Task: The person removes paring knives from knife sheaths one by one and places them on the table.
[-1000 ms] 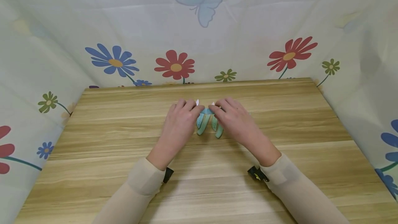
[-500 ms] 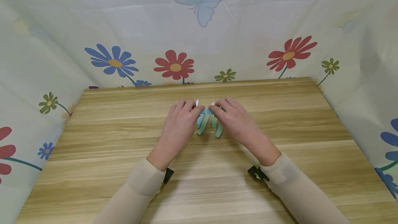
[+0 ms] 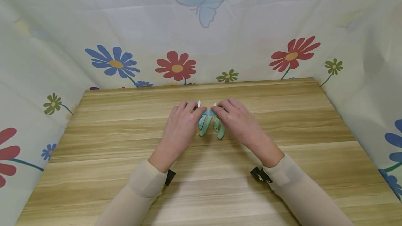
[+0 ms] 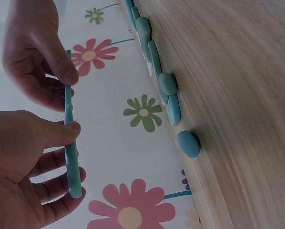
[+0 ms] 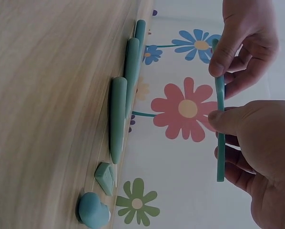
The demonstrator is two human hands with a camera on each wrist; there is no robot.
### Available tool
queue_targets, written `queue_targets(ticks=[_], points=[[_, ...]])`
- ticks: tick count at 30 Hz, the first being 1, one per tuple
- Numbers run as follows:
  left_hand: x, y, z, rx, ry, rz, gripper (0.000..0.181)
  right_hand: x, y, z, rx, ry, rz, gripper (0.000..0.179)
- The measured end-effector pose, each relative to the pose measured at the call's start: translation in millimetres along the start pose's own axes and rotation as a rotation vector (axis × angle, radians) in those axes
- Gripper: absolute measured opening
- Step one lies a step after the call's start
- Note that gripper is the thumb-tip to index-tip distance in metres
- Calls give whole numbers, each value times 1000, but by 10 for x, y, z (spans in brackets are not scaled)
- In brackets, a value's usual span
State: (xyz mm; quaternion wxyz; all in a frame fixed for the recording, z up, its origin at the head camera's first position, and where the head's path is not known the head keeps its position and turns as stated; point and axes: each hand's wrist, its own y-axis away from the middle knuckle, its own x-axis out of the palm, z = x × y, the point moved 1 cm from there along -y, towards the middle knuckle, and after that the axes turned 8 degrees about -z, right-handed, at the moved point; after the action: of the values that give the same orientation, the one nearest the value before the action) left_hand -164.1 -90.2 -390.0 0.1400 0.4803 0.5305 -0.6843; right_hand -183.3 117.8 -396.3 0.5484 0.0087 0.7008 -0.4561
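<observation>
Both hands are raised over the table with a thin, flat blue-green piece point(image 4: 72, 162) between them, seen edge-on in the wrist views. My left hand point(image 3: 183, 121) pinches one end between thumb and fingers. The other end is pinched by my right hand point(image 3: 237, 119). In the head view a blue part of the piece point(image 3: 209, 112) shows between the thumbs. Just below, a curved green piece point(image 3: 205, 126), a patterned light-blue piece point(image 3: 201, 122) and a patterned green piece point(image 3: 216, 124) show between the hands. The fingers hide much of this group.
On the wooden table point(image 3: 216, 191), the left wrist view shows a rounded blue piece point(image 4: 188, 144) and several others in a row. Long green pieces point(image 5: 117, 119) and a blue lump point(image 5: 93, 210) appear in the right wrist view. A flowered curtain point(image 3: 251, 27) borders the table.
Hands and pieces hold still. Only the flowers on the left curtain shift slightly to the right.
</observation>
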Motion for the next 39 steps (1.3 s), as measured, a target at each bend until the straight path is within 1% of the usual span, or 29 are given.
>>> queue_targets(ticks=[8, 29, 39], points=[[-3, 6, -2, 1, 1, 8, 26, -14, 3, 11, 9, -9, 5, 29], [-1, 8, 10, -4, 13, -7, 24, -38, -1, 8, 28, -4, 39, 33], [-19, 3, 12, -9, 14, -2, 25, -32, 2, -3, 42, -1, 51, 34]])
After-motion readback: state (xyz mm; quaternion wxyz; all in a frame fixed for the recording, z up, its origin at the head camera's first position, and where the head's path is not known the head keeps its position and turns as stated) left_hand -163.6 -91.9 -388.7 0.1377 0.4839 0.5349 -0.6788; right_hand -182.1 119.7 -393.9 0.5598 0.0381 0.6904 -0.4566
